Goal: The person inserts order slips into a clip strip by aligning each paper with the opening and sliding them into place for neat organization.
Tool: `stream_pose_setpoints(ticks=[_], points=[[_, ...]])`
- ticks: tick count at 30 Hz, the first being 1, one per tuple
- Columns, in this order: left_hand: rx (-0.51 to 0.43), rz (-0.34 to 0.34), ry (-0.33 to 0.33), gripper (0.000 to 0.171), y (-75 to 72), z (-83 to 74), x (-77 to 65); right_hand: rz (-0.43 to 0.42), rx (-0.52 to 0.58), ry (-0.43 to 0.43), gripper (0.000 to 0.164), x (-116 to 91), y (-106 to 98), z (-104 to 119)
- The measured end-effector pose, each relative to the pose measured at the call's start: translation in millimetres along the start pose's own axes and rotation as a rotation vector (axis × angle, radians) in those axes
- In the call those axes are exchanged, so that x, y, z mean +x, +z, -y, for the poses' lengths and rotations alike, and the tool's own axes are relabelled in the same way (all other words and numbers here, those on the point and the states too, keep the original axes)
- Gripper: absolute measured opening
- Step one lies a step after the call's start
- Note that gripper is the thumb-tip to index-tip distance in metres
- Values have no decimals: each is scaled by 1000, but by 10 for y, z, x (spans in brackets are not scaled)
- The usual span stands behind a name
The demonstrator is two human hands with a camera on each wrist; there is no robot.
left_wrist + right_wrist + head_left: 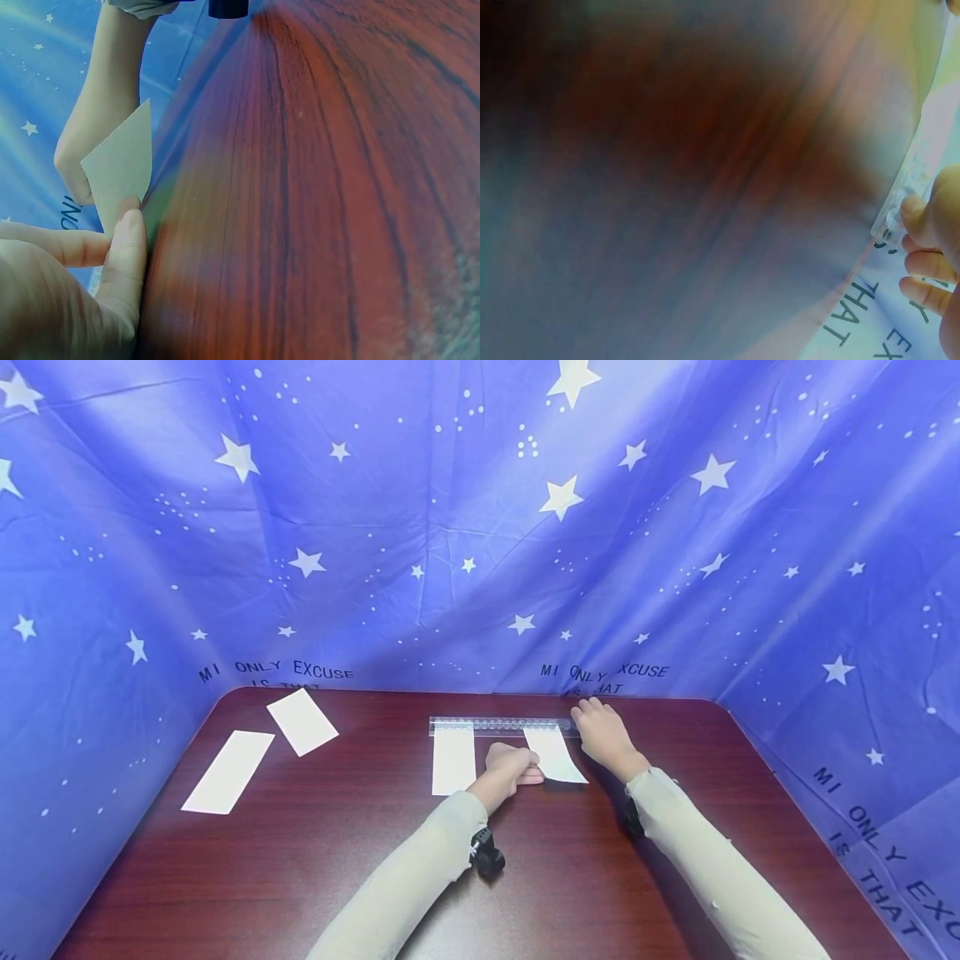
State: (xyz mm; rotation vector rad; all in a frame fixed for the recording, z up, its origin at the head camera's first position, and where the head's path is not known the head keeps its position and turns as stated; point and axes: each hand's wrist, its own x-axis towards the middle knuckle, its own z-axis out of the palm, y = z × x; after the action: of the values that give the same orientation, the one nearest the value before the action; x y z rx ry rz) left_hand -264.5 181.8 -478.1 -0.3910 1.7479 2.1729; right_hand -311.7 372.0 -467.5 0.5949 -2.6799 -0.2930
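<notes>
A clear plastic ruler (495, 724) lies crosswise near the back of the table, over the top ends of two white paper strips. My left hand (512, 766) pinches the right-hand paper strip (558, 756) by its left side, between thumb and finger. That strip bends up from the table at its near end, and the left wrist view shows the paper (124, 165) standing up from the fingertips. At the ruler's right end my right hand (606, 735) grips it, thumb on the ruler (909, 184) in the right wrist view. The left-hand paper strip (453, 762) lies flat.
Two more white papers lie at the left of the table: a longer one (228, 772) and a shorter one (302, 722) behind it. Blue star-printed cloth (420, 527) hangs around the dark red wooden table (315, 835) at the back and sides.
</notes>
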Motion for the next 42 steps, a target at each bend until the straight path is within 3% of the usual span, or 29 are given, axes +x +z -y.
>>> stream_pose_setpoints(ticks=[7,15,22,42], points=[[44,-26,22,18,-12,22,8,-14,6,5,28,2,15,13],[11,-19,3,21,-14,20,2,-26,10,14,28,-6,-6,30],[-13,-28,29,19,-6,28,-13,-17,15,23,26,-12,-4,26],[34,-67,59,16,2,25,-51,-34,11,14,24,-9,-10,15]])
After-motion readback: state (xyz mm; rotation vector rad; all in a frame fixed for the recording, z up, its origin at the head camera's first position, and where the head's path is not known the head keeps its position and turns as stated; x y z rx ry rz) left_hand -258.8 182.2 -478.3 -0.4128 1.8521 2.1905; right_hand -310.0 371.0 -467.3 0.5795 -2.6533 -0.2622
